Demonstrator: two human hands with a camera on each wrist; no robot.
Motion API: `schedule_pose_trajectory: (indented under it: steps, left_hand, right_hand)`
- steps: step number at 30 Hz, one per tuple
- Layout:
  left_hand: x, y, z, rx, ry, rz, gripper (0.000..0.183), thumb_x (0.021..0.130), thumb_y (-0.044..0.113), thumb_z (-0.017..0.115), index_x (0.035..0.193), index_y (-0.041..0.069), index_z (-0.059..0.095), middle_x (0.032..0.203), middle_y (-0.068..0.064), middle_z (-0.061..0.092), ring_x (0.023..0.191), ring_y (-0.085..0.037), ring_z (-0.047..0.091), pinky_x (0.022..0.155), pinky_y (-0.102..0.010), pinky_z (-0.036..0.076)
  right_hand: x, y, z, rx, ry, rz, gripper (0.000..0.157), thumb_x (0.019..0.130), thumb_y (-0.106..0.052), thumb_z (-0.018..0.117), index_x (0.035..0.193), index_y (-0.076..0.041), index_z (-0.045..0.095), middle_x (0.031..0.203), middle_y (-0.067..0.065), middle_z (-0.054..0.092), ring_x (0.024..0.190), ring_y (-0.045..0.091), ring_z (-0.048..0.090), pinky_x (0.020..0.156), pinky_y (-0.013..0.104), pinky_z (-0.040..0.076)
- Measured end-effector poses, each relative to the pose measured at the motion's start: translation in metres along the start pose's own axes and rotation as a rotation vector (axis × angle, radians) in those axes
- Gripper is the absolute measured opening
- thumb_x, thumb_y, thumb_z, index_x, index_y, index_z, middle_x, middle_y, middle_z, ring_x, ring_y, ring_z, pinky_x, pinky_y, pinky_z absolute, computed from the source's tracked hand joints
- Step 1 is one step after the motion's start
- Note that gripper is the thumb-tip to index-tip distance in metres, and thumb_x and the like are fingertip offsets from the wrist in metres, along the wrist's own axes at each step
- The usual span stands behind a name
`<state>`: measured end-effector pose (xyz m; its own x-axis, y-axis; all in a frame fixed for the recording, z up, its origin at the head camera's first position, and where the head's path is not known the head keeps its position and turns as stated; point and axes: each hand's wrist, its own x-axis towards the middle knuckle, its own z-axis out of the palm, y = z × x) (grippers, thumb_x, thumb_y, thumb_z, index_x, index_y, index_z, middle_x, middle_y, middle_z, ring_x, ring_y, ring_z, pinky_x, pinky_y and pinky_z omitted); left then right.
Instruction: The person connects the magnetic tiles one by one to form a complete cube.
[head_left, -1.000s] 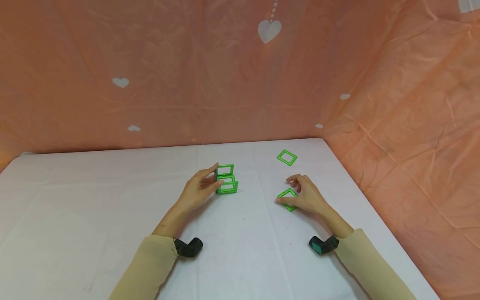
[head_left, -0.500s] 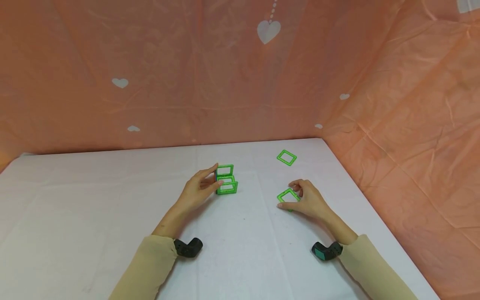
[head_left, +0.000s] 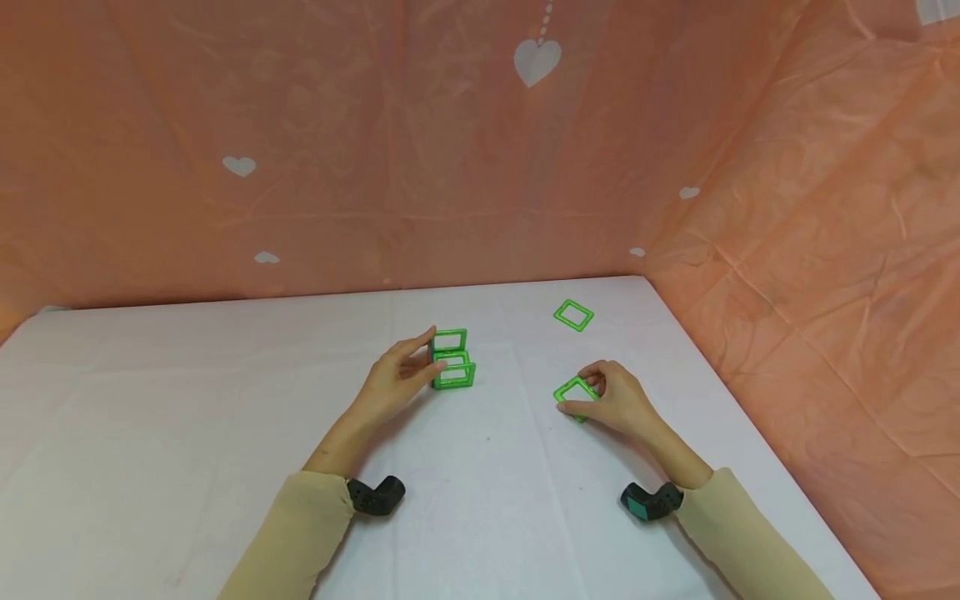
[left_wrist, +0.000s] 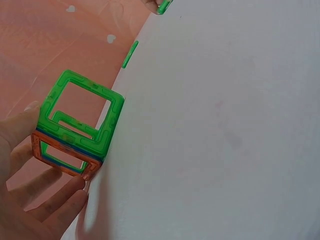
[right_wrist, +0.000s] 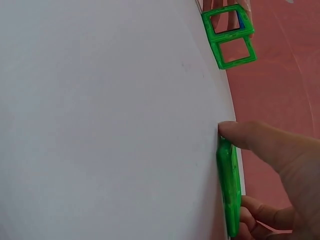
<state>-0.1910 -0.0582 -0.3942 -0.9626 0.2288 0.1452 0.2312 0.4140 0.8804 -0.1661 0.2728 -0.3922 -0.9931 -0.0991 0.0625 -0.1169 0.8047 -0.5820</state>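
Observation:
My left hand holds a small upright structure of square magnetic tiles, thumb at its near side and fingers at its far left. In the left wrist view, green frames stand joined to an orange frame, with a blue edge showing between them. My right hand pinches a single green magnetic tile lying on the white table. The right wrist view shows the thumb at one end of that tile and curled fingers at the other. Part of its near edge is hidden by the thumb.
Another green square tile lies flat farther back on the white-covered table. An orange cloth with pale hearts hangs behind the table and along its right side. A black wrist device sits at each sleeve cuff.
The right hand has drawn slightly to the right and toward me, its thumb and fingers now settled on the tile's edges. My left hand and the structure stay in place.

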Motion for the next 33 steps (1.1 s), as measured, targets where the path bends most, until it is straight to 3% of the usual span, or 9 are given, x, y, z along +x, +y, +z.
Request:
schedule_pose_trajectory:
  steps: [13, 25, 33]
  left_hand:
    - [0.0, 0.001, -0.001, -0.004, 0.002, 0.01, 0.059, 0.092, 0.017, 0.065, 0.146, 0.009, 0.041, 0.137, -0.022, 0.05, 0.114, -0.041, 0.059, 0.093, -0.048, 0.051]
    - [-0.002, 0.003, -0.001, -0.023, -0.028, -0.042, 0.061, 0.092, 0.022, 0.065, 0.147, 0.014, 0.039, 0.138, -0.018, 0.049, 0.116, -0.038, 0.058, 0.094, -0.048, 0.05]
    - [-0.002, 0.002, -0.001, -0.024, -0.026, -0.039, 0.062, 0.092, 0.021, 0.065, 0.147, 0.014, 0.039, 0.138, -0.018, 0.049, 0.117, -0.038, 0.058, 0.094, -0.048, 0.05]
  right_hand:
    - [0.009, -0.011, 0.0, 0.045, 0.017, -0.024, 0.052, 0.071, -0.03, 0.084, 0.108, -0.001, 0.062, 0.091, 0.009, 0.056, 0.086, 0.022, 0.051, 0.074, 0.03, 0.043]
    - [0.016, -0.017, 0.002, 0.061, 0.007, -0.051, 0.052, 0.073, -0.029, 0.083, 0.111, -0.001, 0.062, 0.097, 0.012, 0.06, 0.09, 0.024, 0.055, 0.076, 0.033, 0.046]
    - [0.02, -0.023, 0.006, 0.096, 0.016, -0.063, 0.051, 0.073, -0.027, 0.083, 0.112, -0.001, 0.062, 0.098, 0.012, 0.06, 0.092, 0.025, 0.056, 0.077, 0.034, 0.047]
